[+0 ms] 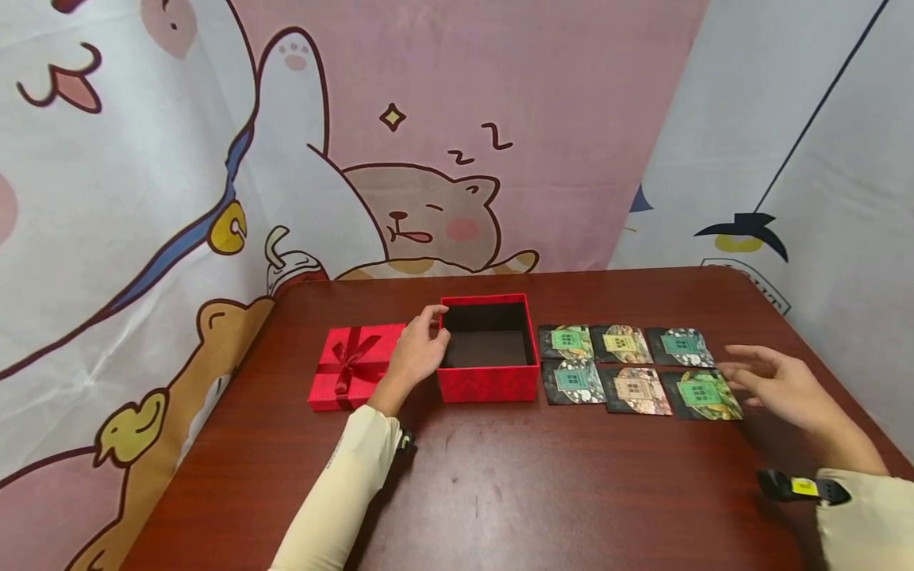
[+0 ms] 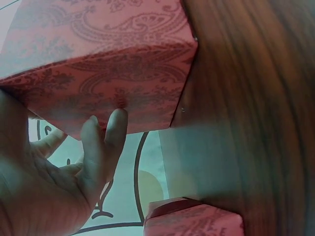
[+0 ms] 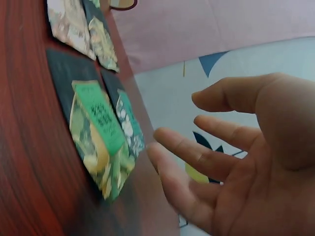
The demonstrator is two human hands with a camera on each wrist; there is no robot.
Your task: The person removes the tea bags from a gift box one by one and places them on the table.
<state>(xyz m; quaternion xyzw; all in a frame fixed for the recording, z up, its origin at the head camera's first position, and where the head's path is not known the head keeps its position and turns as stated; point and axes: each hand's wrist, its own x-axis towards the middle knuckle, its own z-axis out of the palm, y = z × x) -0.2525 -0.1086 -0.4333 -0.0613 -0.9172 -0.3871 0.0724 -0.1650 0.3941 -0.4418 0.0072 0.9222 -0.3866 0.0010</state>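
An open red box (image 1: 488,385) with a dark inside stands on the table. My left hand (image 1: 418,349) is at its left wall; in the left wrist view the fingers (image 2: 116,129) touch the patterned side and look fairly straight. Right of the box, several flat dark packets lie in two rows. My right hand (image 1: 789,390) is beside the nearest one, a packet with a green label (image 1: 701,394). In the right wrist view that green-labelled packet (image 3: 101,123) lies apart from the spread, slightly bent fingers (image 3: 197,155), and nothing is held.
Left of the box lies a red lid (image 1: 330,390) with a dark red ribbon bow (image 1: 350,361). Everything rests on a brown wooden table (image 1: 500,484). A cloth with cartoon animals (image 1: 435,214) hangs behind the table and along its sides.
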